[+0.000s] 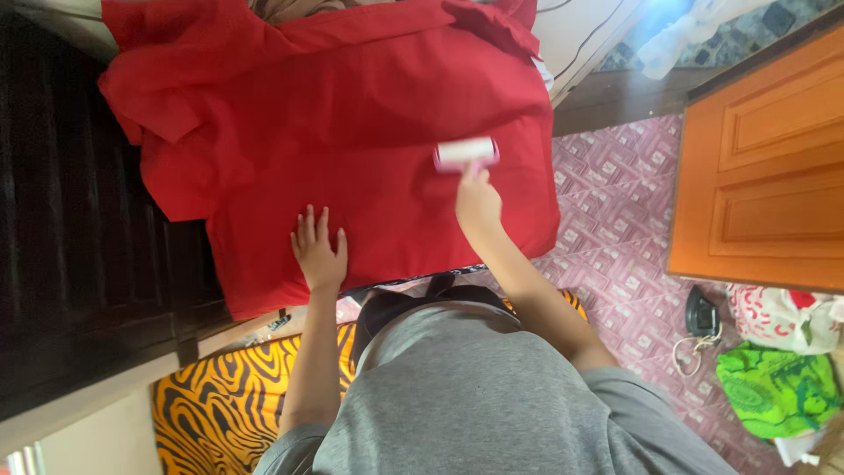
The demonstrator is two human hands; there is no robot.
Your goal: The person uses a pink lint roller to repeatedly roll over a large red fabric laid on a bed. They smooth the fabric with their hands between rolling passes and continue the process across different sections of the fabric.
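Lint roller (466, 154) lies on the red shirt (352, 132), just past your knuckles, near its right edge | Your right hand (478, 200) is closed around its pink handle, arm stretched forward | Your left hand (318, 248) lies flat, fingers spread, pressing the shirt's lower part, holding nothing.

There is one red shirt (352, 141), spread flat, and one pink-handled lint roller (467, 155) resting on it. Two hands show: one left hand (318, 251) and one right hand (478, 202). One orange wooden door (765, 167) stands at the right. On the patterned floor (615, 220) lie one green bag (778, 391), one white and red bag (782, 317) and one small dark object (702, 312), possibly a charger. One orange and black striped cloth (229, 396) lies below.
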